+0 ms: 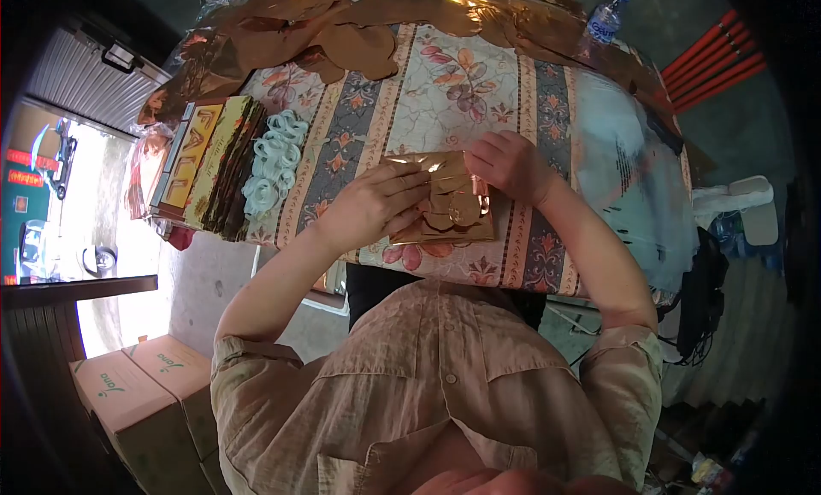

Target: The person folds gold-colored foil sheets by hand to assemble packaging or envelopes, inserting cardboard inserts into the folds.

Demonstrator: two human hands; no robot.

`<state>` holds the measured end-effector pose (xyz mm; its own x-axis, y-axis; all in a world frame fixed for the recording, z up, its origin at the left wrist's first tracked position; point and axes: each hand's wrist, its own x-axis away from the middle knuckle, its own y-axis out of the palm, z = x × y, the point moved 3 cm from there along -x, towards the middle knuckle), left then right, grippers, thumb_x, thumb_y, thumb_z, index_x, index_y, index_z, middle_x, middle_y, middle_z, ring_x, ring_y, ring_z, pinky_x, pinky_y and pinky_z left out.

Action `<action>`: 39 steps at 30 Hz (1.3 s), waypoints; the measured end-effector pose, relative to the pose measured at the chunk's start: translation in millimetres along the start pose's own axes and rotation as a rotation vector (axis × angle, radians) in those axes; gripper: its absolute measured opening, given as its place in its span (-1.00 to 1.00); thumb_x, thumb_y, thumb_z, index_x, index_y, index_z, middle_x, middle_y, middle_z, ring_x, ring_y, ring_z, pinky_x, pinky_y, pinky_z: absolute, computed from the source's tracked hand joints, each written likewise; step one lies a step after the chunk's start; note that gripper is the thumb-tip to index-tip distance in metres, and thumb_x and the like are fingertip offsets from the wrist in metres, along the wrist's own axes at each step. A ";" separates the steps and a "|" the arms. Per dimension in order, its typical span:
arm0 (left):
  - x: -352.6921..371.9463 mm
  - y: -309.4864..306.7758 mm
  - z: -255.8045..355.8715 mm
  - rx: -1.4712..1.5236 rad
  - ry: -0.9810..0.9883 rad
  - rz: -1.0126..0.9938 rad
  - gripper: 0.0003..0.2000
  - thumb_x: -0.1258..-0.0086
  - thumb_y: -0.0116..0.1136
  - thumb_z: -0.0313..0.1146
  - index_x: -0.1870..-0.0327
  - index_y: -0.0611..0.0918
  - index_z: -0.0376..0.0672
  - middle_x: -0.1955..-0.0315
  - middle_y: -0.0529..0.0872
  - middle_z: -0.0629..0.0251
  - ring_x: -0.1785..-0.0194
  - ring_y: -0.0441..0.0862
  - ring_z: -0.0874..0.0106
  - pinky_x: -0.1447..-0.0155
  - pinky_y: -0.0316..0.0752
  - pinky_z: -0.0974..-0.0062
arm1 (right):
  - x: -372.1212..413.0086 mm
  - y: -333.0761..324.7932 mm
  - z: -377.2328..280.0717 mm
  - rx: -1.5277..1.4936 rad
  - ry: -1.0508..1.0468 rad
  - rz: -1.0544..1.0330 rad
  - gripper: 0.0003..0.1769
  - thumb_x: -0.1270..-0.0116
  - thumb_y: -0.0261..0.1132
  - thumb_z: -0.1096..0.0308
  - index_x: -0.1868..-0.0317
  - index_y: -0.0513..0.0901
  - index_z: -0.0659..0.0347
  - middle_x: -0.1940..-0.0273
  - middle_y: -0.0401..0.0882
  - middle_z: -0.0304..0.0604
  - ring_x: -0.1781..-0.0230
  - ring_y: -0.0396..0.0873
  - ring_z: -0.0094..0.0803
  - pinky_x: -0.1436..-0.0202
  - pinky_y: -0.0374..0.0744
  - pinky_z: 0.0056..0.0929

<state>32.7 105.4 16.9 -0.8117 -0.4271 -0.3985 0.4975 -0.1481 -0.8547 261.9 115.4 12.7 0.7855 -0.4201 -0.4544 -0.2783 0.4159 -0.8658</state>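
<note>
A flat, shiny gold foil packet (pixel 457 232) lies on the flowered tablecloth in front of me, with rounded gold pieces layered on its top. My left hand (pixel 376 206) rests on its left side, fingers stretched out flat across the foil. At the packet's upper right corner, my right hand (pixel 510 166) has its fingers bent and drawn together on the foil edge. Those fingertips are partly hidden, so the exact grip is hard to see. To the left of my left hand sit several coils of pale ribbon (pixel 275 163).
A stack of printed packets (pixel 203 157) stands at the table's left edge. Loose gold foil shapes (pixel 359 46) spread along the far side, near a water bottle (pixel 604 20). Clear plastic bags (pixel 611 127) cover the right side. Cardboard boxes (pixel 141 375) stand on the floor at left.
</note>
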 end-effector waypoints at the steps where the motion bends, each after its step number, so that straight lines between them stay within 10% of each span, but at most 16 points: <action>1: 1.6 1.0 0.4 -0.020 -0.001 0.002 -0.69 -0.18 0.27 -0.34 0.05 0.68 -0.21 0.00 0.68 0.25 -0.17 0.54 0.29 -0.25 0.46 0.34 | 1.8 -1.2 -0.4 -0.004 -0.003 -0.004 -0.80 -0.02 0.25 0.38 0.27 0.58 0.10 0.26 0.53 -0.27 0.23 0.55 -0.35 0.25 0.53 -0.43; 7: 2.8 0.3 1.4 0.009 0.003 -0.007 -0.67 -0.10 0.30 -0.42 0.07 0.69 -0.27 0.00 0.68 0.18 -0.16 0.57 0.21 -0.21 0.49 0.32 | 21.7 -11.5 4.0 -0.217 0.133 -0.101 -0.67 -0.12 0.25 0.46 0.05 0.63 0.20 0.07 0.64 -0.15 0.03 0.63 -0.27 0.06 0.60 -0.35; 12: 3.4 2.3 1.4 -0.058 0.025 -0.010 -0.72 -0.17 0.26 -0.34 0.10 0.70 -0.20 0.02 0.69 0.30 -0.16 0.55 0.33 -0.20 0.50 0.39 | 13.7 -12.0 4.8 -0.838 0.851 0.012 -0.68 -0.30 0.22 0.50 -0.07 0.60 0.25 -0.15 0.56 0.03 -0.21 0.51 -0.08 -0.26 0.48 -0.18; 21: 3.8 1.7 3.7 -0.131 0.082 -0.062 -0.67 -0.09 0.26 -0.38 0.08 0.68 -0.25 0.01 0.68 0.23 -0.18 0.55 0.28 -0.21 0.50 0.39 | -7.6 20.7 -59.9 -0.274 0.601 -0.287 -0.33 -0.47 0.02 0.22 -0.44 0.08 0.42 -0.47 0.03 0.15 -0.54 -0.06 -0.07 -0.57 -0.10 -0.12; 32: 18.4 -7.7 5.0 0.013 -0.064 -0.322 -0.41 -0.38 0.09 -0.10 -0.36 0.37 -0.25 -0.38 0.33 0.11 -0.50 0.16 0.25 -0.52 0.04 0.20 | -11.2 16.1 -61.4 -0.191 0.579 -0.292 -0.25 -0.45 0.03 0.03 -0.43 0.12 0.41 -0.47 0.05 0.15 -0.53 -0.03 -0.08 -0.56 -0.08 -0.13; 39: 23.5 -14.4 -7.8 0.309 -0.069 -0.239 -0.63 -0.33 0.15 -0.34 -0.17 0.58 -0.17 -0.18 0.57 0.11 -0.42 0.32 0.17 -0.45 0.21 0.24 | -9.5 19.5 -62.5 -0.180 0.586 -0.314 -0.22 -0.43 0.03 -0.02 -0.44 0.12 0.41 -0.47 0.05 0.16 -0.53 -0.04 -0.08 -0.56 -0.10 -0.14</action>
<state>4.1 104.4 17.2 -0.8986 -0.4056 -0.1676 0.3739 -0.5075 -0.7763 214.5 77.1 -13.0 0.4299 -0.8866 -0.1707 -0.2132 0.0840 -0.9734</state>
